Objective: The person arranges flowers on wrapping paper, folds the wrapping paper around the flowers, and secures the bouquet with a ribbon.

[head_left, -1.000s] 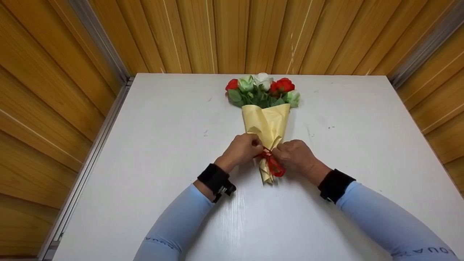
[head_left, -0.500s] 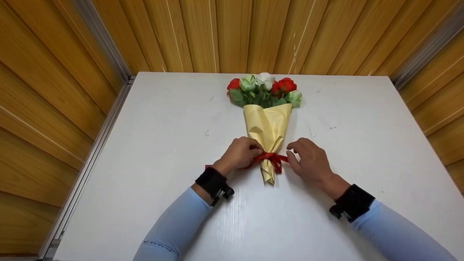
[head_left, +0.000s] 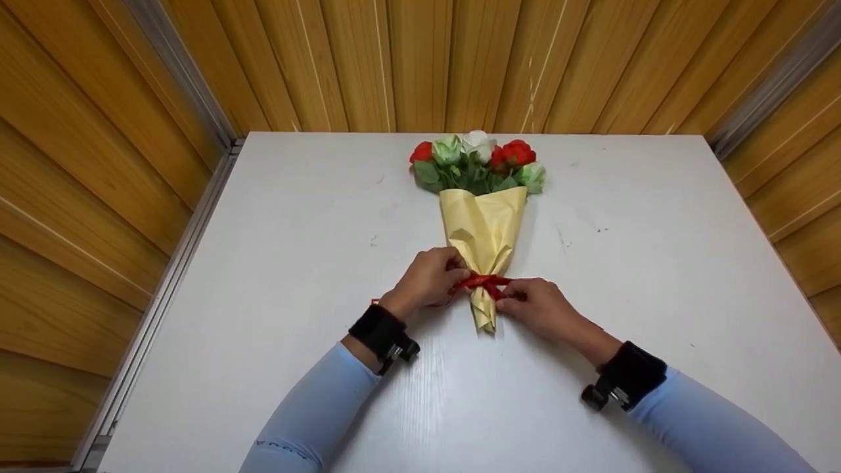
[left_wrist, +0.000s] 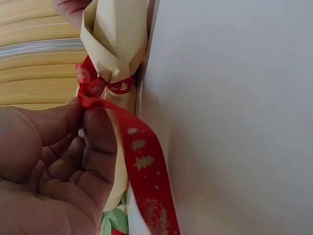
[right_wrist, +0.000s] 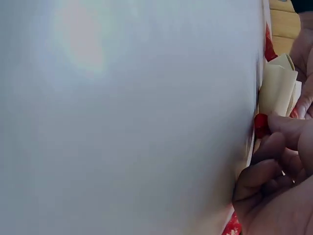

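A bouquet of red, white and pale green flowers (head_left: 478, 148) lies on the white table, wrapped in cream-yellow paper (head_left: 486, 223). Round the narrow part of the wrap runs a red ribbon (head_left: 481, 281) knotted at the front. My left hand (head_left: 427, 279), at the wrap's left side, pinches the ribbon between thumb and forefinger. In the left wrist view a loose ribbon tail (left_wrist: 144, 166) with pale tree prints hangs from that pinch. On the other side my right hand (head_left: 542, 309) pinches the ribbon near the knot; its thumb covers part of the red band (right_wrist: 262, 125) in the right wrist view.
The white table (head_left: 315, 197) meets wood-look panels (head_left: 420, 66) at the back, with more panels left and right. Metal rails (head_left: 177, 276) run along the left side. Each wrist carries a black strap (head_left: 378, 328) with a small camera.
My right hand first drew away to the right with a ribbon end, fingers spread, then came back lower beside the knot. The ribbon loop below the knot is gone. My left hand stayed nearly still.
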### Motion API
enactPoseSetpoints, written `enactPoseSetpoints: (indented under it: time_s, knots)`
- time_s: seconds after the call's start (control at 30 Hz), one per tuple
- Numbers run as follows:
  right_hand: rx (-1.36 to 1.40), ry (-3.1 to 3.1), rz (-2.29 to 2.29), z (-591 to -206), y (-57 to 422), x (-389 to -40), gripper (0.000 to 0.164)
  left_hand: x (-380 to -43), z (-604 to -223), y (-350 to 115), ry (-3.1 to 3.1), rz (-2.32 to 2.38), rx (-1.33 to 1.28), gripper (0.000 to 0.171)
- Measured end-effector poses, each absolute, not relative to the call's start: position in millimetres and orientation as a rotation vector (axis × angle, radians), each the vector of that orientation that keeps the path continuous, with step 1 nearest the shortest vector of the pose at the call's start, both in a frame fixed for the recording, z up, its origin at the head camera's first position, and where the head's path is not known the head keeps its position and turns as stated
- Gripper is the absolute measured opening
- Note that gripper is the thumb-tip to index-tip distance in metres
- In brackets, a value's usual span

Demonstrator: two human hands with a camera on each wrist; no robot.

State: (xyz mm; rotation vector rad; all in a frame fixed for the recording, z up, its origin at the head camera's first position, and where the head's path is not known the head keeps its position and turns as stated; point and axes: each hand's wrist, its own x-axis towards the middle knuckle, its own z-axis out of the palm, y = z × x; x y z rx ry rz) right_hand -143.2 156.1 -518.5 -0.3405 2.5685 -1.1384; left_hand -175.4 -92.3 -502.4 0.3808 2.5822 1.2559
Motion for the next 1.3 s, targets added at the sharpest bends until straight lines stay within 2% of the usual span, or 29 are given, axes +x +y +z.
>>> enactPoseSetpoints:
  time_s: [0.3,0.5,1.3]
  knots:
    - [-0.052,2.198,-1.395,-510.5,190.9,-163.6,0.027,-169.5,-508.7,-109.6,2.478,1.423,0.254,0.006]
    - [0.046,2.114,-1.459,-509.7,203.0,-172.9,0.025,-167.9,-512.6,-112.1,2.449,1.467,0.195,0.01]
    - [0.082,2.044,-1.482,-518.5,233.7,-190.7,0.022,-153.0,-509.6,-113.0,2.486,1.444,0.041,0.015]
